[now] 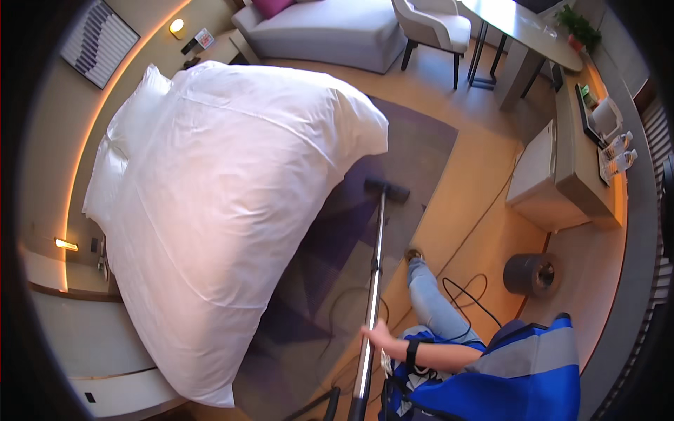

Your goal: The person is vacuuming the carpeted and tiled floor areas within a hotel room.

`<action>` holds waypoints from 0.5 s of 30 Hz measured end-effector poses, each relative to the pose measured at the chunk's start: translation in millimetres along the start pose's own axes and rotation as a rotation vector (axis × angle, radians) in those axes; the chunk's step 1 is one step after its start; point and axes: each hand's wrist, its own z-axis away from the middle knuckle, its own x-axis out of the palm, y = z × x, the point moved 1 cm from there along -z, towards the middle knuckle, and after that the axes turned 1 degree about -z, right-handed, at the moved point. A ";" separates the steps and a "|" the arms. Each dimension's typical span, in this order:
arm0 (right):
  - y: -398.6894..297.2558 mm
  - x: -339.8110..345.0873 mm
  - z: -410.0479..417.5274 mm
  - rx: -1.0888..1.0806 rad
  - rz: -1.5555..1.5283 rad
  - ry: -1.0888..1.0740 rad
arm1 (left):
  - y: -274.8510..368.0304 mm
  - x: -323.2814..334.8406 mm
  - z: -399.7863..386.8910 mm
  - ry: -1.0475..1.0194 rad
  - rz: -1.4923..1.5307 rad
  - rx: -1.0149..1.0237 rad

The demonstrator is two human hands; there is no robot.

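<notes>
My right hand (377, 334) is wrapped around the metal tube (377, 273) of a vacuum cleaner, below the tube's joint. A dark band is on that wrist. The tube slants away from me to a wide black floor head (387, 190), which rests flat on the grey and purple patterned carpet (347, 263), close by the bed's overhanging cover. At the bottom edge of the view, the tube runs into a dark handle section (358, 409). A black curved hose or pipe (331, 404) shows beside it. My left hand is out of view.
A bed with a white duvet (226, 184) fills the left. A power cord (474, 226) trails over the wood floor, looping near my leg (429, 294). To the right are a round dark bin (529, 274) and a cabinet (537, 173). A chair (432, 26) and sofa (321, 39) stand farther off.
</notes>
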 end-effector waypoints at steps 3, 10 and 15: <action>-30.1 -13.6 -47.2 -0.070 -0.252 0.016 | 6.1 7.8 -66.6 -0.156 0.005 0.142; -101.6 -97.6 -111.4 -0.149 -0.382 0.185 | 69.2 40.6 -149.9 -0.324 0.129 -0.062; -221.0 -141.0 -195.8 -0.139 -0.103 0.152 | 145.8 52.8 -247.6 -0.334 0.121 -0.095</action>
